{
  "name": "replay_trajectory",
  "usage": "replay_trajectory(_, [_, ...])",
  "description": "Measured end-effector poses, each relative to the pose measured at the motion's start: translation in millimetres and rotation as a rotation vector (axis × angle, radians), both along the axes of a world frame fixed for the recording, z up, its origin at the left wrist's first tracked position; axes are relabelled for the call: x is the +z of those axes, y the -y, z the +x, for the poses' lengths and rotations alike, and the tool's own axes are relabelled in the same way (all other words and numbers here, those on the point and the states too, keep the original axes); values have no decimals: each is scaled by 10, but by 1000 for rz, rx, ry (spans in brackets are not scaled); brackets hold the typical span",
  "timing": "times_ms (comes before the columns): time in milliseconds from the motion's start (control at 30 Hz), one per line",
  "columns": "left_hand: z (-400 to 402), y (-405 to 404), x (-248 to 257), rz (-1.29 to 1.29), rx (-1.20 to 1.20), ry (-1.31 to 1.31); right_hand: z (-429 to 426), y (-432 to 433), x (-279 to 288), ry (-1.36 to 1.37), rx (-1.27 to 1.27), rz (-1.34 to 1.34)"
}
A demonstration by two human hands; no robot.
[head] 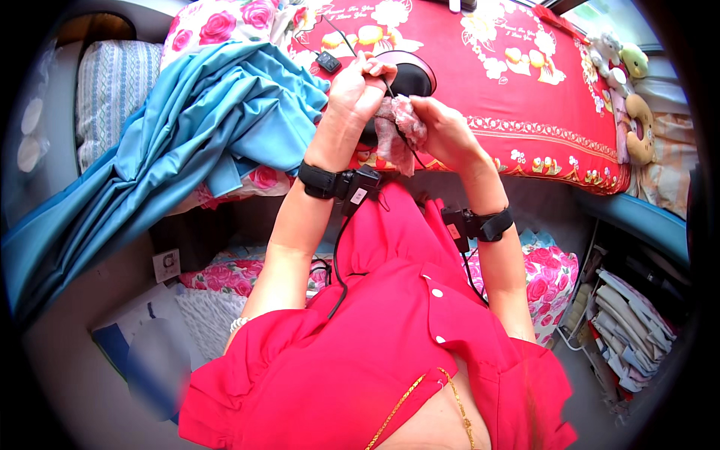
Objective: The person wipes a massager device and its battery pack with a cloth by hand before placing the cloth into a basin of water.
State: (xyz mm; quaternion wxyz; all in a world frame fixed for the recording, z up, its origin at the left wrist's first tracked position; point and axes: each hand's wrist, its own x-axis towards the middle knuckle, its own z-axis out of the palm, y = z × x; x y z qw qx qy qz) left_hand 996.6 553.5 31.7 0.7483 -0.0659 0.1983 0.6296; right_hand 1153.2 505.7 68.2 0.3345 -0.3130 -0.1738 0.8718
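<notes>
A thin black cable is pinched in my left hand, the fingers curled closed around it. From there it runs down to a crumpled pink cloth, crosses it, and its lower end hangs past the cloth. My right hand grips the cloth at its right side with thumb and fingers. Behind both hands, a round black thing with a pink rim rests on the red bedspread; its lower part is hidden. Left of my left hand lies a black power adapter.
Blue fabric is heaped on the bed's left side, beside a patterned pillow. Plush toys and a brown neck pillow line the right end. Folded cloths fill a rack at the lower right.
</notes>
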Motion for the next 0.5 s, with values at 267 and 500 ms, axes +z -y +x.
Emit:
replay_trajectory(267, [-120,-7,-66,-60,-76,202,83,137,-186,316,119,327])
replay_trajectory(500, [-391,-73,63,-8,-13,122,352,443,-168,388,169,399])
